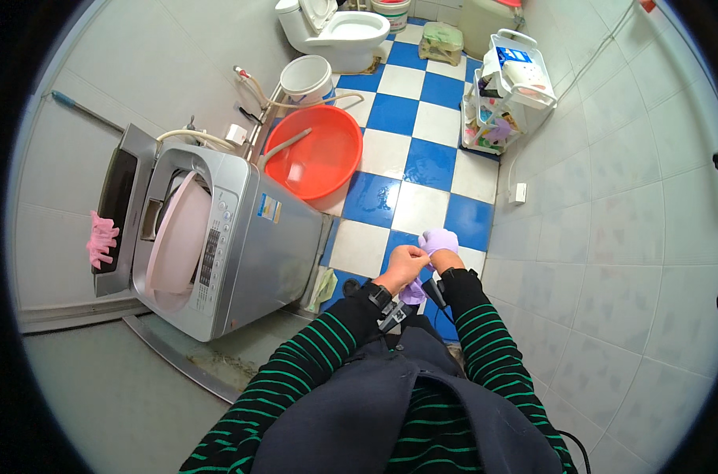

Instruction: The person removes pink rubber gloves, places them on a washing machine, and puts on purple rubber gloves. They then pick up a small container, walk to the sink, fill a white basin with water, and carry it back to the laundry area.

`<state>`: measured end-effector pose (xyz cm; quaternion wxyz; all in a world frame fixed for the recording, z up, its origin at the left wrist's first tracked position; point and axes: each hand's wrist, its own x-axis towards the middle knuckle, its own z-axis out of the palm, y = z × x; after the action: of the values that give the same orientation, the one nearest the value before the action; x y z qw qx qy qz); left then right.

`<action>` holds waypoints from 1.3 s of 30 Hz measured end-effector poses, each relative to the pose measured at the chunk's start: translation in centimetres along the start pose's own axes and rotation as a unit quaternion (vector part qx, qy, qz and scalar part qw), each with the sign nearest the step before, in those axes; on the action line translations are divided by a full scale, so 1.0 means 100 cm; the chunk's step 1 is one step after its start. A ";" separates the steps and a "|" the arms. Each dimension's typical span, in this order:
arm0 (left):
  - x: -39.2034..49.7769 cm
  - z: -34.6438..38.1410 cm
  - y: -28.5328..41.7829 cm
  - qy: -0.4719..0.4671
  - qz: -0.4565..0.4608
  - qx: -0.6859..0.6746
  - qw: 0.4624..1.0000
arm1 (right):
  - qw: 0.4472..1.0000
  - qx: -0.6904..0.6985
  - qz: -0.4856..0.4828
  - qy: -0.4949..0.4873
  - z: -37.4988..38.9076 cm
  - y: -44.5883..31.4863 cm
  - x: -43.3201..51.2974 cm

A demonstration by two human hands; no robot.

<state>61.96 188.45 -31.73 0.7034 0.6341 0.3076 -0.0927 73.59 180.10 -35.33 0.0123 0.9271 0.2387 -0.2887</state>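
Observation:
A purple rubber glove (438, 241) covers the fingers and part of my right hand (442, 249), whose wrist is bare. My left hand (404, 266) is bare and pinches the cuff edge of that glove near the right wrist. More purple glove material (413, 292) hangs below my left hand; whether it is a second glove cannot be told. Black devices with straps sit at both wrists. To the left, a pink glove (102, 239) hangs over the raised lid of a top-loading washing machine (264, 249), and a pink plastic basin (178, 237) stands tilted in its opening.
A red basin (317, 154) with a hose in it stands beside the washing machine, near a white bucket (306, 79). Farther off are a toilet (347, 35) and a low stool (441, 41). A white storage cart (494, 101) stands against the right wall. The blue-and-white tiled floor looks wet in places.

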 end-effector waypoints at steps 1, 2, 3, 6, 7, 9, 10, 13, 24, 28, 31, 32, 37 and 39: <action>0.002 0.001 0.002 0.016 -0.002 0.015 1.000 | 0.999 -0.035 -0.015 0.007 0.005 0.003 0.000; 0.005 0.003 0.005 0.057 0.011 0.012 0.998 | 0.997 -0.067 -0.027 0.008 0.011 0.006 -0.001; 0.009 0.002 0.008 0.062 0.041 -0.003 0.997 | 0.993 -0.105 -0.039 0.020 0.020 0.010 -0.004; 0.022 0.002 0.012 0.040 0.091 -0.002 0.995 | 0.999 -0.026 0.027 -0.035 0.048 0.014 -0.014; 0.023 0.001 0.010 0.032 0.094 0.087 0.991 | 0.997 0.000 0.049 -0.065 0.053 0.016 -0.014; 0.021 0.002 0.001 0.009 0.129 0.262 0.957 | 0.996 -0.040 0.028 -0.076 0.053 0.019 -0.011; 0.019 0.001 -0.004 -0.018 0.087 0.271 0.959 | 0.992 -0.069 0.040 -0.096 0.049 0.020 -0.008; 0.011 0.000 -0.012 -0.025 0.069 0.112 0.991 | 0.993 -0.096 0.024 -0.064 0.026 0.018 0.001; -0.016 -0.015 0.014 0.086 0.203 0.325 0.920 | 0.978 -0.159 0.057 -0.126 0.008 -0.012 0.001; -0.004 -0.014 -0.001 -0.004 0.033 0.099 0.995 | 0.976 -0.190 0.040 -0.099 0.004 -0.011 -0.001; 0.000 -0.014 -0.012 -0.048 -0.066 -0.037 0.996 | 0.972 -0.216 0.050 -0.078 0.005 -0.014 -0.001; -0.001 -0.013 -0.014 -0.050 -0.083 -0.046 0.994 | 0.973 -0.212 0.054 -0.075 0.006 -0.015 -0.001; -0.008 -0.005 -0.015 -0.078 -0.078 -0.096 0.989 | 0.990 -0.109 0.048 -0.070 0.015 -0.007 0.004; -0.010 0.000 -0.013 -0.070 -0.022 -0.006 0.997 | 0.998 0.000 0.000 -0.057 0.022 0.001 0.001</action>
<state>60.50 188.00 -32.26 0.7246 0.6150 0.2721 -0.1504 72.55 179.73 -37.26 0.0256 0.9090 0.2376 -0.3416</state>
